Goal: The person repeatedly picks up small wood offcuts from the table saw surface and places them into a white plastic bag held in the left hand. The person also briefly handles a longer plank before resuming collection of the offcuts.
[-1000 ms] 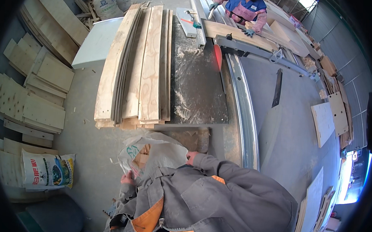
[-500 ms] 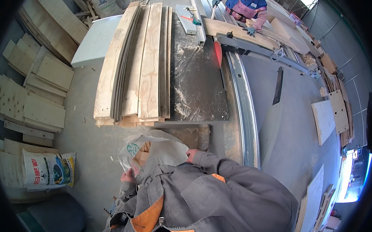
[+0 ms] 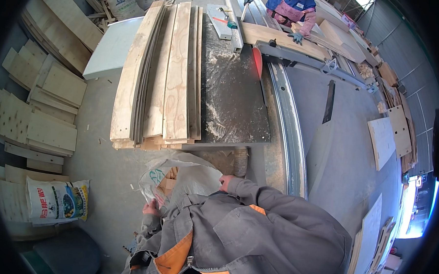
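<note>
A white woven sack hangs open in front of me, with wood offcuts inside. At its left side, my left hand is closed on the rim. My right hand grips the rim on the opposite side, its fingers partly hidden by the sack and sleeve. Just beyond the sack stands the saw table, its dark top strewn with sawdust. Long wooden boards lie stacked along its left part.
A red blade guard sits beside the metal rail. Across the table, a co-worker in gloves rests a hand on a board. Cut panels and a printed bag line the left. A ribbed hose stands near the sack.
The co-worker's gloved hands have shifted slightly at the far side. My hands and the sack stay where they were.
</note>
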Available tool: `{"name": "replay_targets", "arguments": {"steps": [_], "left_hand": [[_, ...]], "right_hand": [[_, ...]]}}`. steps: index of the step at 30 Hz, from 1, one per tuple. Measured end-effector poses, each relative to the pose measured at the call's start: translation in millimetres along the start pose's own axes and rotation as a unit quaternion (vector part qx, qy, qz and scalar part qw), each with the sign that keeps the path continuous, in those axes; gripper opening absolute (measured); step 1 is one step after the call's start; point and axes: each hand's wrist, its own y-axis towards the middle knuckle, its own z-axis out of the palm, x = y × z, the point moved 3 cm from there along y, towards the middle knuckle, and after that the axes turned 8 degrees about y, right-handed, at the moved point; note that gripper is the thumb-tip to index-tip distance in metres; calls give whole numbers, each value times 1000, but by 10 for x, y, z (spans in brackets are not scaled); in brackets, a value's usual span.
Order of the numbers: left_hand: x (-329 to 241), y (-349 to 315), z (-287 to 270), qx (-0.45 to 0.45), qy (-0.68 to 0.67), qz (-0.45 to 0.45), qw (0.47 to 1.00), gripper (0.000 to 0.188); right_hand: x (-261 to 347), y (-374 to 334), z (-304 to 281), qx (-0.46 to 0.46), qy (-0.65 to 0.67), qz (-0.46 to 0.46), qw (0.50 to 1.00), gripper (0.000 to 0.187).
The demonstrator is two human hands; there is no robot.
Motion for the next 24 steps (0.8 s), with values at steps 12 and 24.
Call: {"name": "replay_targets", "arguments": {"steps": [12,24], "left_hand": [[-49,-8,-28,1,42,-15,999,25],[20,45,-42,20,14,-6,1000,27]], "right_hand": [[-18,64,63,-17,-6,-5,1000,56],[-23,105,124,-18,-9,-1,1000,55]]}}
